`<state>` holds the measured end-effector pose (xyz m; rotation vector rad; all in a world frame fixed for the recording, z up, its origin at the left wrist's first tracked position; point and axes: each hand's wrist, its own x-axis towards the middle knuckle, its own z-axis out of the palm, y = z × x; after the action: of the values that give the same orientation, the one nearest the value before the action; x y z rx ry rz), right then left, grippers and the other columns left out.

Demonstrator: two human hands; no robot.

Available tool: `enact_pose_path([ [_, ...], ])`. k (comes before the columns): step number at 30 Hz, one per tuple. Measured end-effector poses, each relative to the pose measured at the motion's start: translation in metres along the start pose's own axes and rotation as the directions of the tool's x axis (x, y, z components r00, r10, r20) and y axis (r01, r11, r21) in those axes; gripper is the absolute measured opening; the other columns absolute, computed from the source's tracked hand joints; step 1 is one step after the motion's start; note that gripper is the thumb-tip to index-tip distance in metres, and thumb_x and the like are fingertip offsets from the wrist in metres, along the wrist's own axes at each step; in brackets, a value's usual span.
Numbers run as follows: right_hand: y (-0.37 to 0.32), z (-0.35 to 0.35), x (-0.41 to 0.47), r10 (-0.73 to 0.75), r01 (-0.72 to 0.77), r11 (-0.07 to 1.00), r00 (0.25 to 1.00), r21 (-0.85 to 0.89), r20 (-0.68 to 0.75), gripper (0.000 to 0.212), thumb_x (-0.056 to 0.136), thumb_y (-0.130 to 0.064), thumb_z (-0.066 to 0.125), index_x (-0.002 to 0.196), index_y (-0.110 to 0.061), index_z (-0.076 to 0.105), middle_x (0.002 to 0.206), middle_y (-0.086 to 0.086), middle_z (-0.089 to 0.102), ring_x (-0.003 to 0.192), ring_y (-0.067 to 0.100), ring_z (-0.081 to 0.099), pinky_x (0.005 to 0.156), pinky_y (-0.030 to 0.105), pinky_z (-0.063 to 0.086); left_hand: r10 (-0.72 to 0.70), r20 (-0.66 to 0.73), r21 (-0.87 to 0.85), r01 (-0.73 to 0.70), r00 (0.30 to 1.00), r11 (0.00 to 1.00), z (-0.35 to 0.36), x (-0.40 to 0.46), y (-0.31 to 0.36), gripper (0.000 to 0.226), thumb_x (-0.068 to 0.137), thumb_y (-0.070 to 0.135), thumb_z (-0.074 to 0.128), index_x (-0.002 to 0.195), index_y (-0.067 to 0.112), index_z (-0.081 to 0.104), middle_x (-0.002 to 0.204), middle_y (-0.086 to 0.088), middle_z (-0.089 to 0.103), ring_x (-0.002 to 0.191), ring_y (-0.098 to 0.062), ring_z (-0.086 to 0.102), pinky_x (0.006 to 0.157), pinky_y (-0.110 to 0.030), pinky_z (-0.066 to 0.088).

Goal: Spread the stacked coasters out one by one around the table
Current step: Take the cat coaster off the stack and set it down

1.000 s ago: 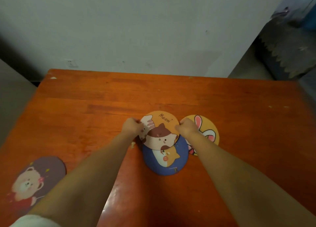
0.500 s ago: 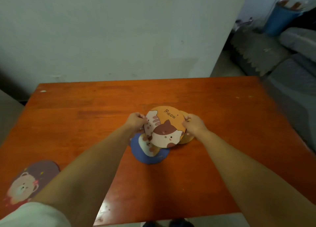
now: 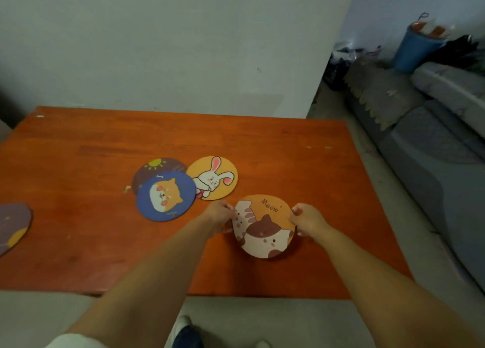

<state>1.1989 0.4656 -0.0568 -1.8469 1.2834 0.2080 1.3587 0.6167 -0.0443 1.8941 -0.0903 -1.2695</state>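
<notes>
Both hands hold the orange "Meow" cat coaster (image 3: 263, 227) by its edges, low over the right part of the orange wooden table (image 3: 78, 242). My left hand (image 3: 219, 216) pinches its left rim and my right hand (image 3: 308, 220) its right rim. Behind and to the left lie three coasters: a yellow rabbit coaster (image 3: 212, 177), a blue dog coaster (image 3: 165, 196) overlapping a dark brown sun coaster (image 3: 157, 168). A purple-brown bear coaster (image 3: 11, 227) lies at the table's left edge, partly cut off.
A white wall stands behind the table. A grey sofa (image 3: 433, 127) runs along the right side, with a blue bucket (image 3: 414, 48) beyond it. The table's near edge is just below my forearms; my shoes (image 3: 186, 334) show on the floor.
The cat coaster has been lifted off the pile and carried right and toward me with both hands. The rabbit, dog and sun coasters now lie uncovered. The camera has turned right.
</notes>
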Motion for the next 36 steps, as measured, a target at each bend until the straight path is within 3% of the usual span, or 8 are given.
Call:
enact_pose_path([
  [6, 0.047, 0.003, 0.001, -0.010, 0.012, 0.999, 0.998, -0.039, 0.055, 0.006, 0.097, -0.016, 0.047, 0.094, -0.014, 0.051, 0.086, 0.002, 0.057, 0.065, 0.012, 0.051, 0.051, 0.022, 0.043, 0.001, -0.094, 0.052, 0.003, 0.996, 0.999, 0.041, 0.002, -0.029, 0.034, 0.091, -0.003, 0.052, 0.064, 0.013, 0.040, 0.075, -0.009, 0.053, 0.081, -0.027, 0.056, 0.060, -0.033, 0.049],
  [10, 0.057, 0.014, 0.001, -0.044, 0.046, 0.995, 0.999, -0.086, 0.023, 0.011, 0.096, -0.015, 0.048, 0.085, -0.012, 0.047, 0.083, 0.006, 0.055, 0.072, 0.021, 0.052, 0.064, 0.035, 0.044, 0.043, -0.198, 0.234, 0.005, 0.979, 0.972, 0.046, 0.012, -0.041, 0.034, 0.091, 0.001, 0.050, 0.062, 0.015, 0.040, 0.069, -0.007, 0.047, 0.084, -0.029, 0.052, 0.071, -0.040, 0.053],
  [14, 0.056, 0.017, 0.004, -0.102, 0.093, 0.949, 0.995, -0.301, -0.015, 0.015, 0.096, -0.023, 0.048, 0.086, -0.013, 0.044, 0.076, 0.003, 0.052, 0.068, 0.022, 0.050, 0.051, 0.032, 0.037, 0.214, -0.206, 0.629, -0.039, 0.955, 0.777, 0.053, 0.014, -0.044, 0.010, 0.091, 0.007, 0.049, 0.085, 0.005, 0.056, 0.087, -0.014, 0.060, 0.089, -0.037, 0.059, 0.068, -0.038, 0.046],
  [17, 0.045, 0.014, 0.005, -0.122, 0.101, 0.866, 0.992, -0.490, -0.011, 0.026, 0.095, -0.032, 0.052, 0.108, -0.010, 0.050, 0.099, 0.010, 0.065, 0.085, 0.029, 0.064, 0.058, 0.034, 0.045, 0.262, -0.195, 0.745, -0.032, 0.945, 0.667, 0.056, 0.017, -0.041, 0.018, 0.093, 0.007, 0.047, 0.109, 0.002, 0.052, 0.114, -0.019, 0.059, 0.103, -0.037, 0.060, 0.077, -0.041, 0.050],
  [22, 0.020, -0.001, 0.011, -0.144, 0.112, 0.819, 0.990, -0.562, -0.011, 0.051, 0.090, -0.041, 0.059, 0.127, -0.011, 0.041, 0.117, 0.011, 0.062, 0.103, 0.030, 0.064, 0.069, 0.037, 0.050, 0.268, -0.232, 0.722, -0.018, 0.935, 0.691, 0.028, 0.015, -0.036, 0.029, 0.092, 0.018, 0.056, 0.116, 0.004, 0.048, 0.118, -0.018, 0.058, 0.105, -0.035, 0.059, 0.077, -0.040, 0.050],
  [28, -0.047, 0.023, 0.020, -0.245, 0.240, 0.871, 0.968, -0.428, 0.043, 0.038, 0.094, -0.036, 0.055, 0.121, -0.012, 0.047, 0.116, 0.011, 0.063, 0.100, 0.030, 0.064, 0.075, 0.040, 0.052, 0.288, -0.327, 0.648, -0.009, 0.900, 0.762, -0.053, 0.020, -0.034, 0.024, 0.095, 0.026, 0.053, 0.105, 0.005, 0.052, 0.105, -0.020, 0.059, 0.085, -0.032, 0.055, 0.071, -0.042, 0.045],
  [32, -0.106, 0.065, 0.030, -0.271, 0.269, 0.916, 0.962, -0.299, 0.036, 0.035, 0.093, -0.033, 0.057, 0.121, -0.013, 0.051, 0.121, 0.010, 0.060, 0.106, 0.027, 0.060, 0.080, 0.038, 0.050, 0.271, -0.411, 0.559, 0.006, 0.870, 0.829, -0.118, 0.032, -0.029, 0.030, 0.095, 0.021, 0.051, 0.118, 0.002, 0.051, 0.107, -0.026, 0.065, 0.079, -0.035, 0.055, 0.065, -0.041, 0.042],
  [36, -0.152, 0.108, 0.045, -0.246, 0.258, 0.946, 0.965, -0.197, 0.086, 0.038, 0.093, -0.028, 0.057, 0.126, -0.011, 0.053, 0.128, 0.014, 0.061, 0.112, 0.031, 0.059, 0.085, 0.038, 0.050, 0.249, -0.482, 0.522, 0.047, 0.840, 0.852, -0.175, 0.050, -0.023, 0.031, 0.091, 0.017, 0.053, 0.117, 0.001, 0.055, 0.118, -0.025, 0.063, 0.109, -0.038, 0.058, 0.085, -0.040, 0.047],
])
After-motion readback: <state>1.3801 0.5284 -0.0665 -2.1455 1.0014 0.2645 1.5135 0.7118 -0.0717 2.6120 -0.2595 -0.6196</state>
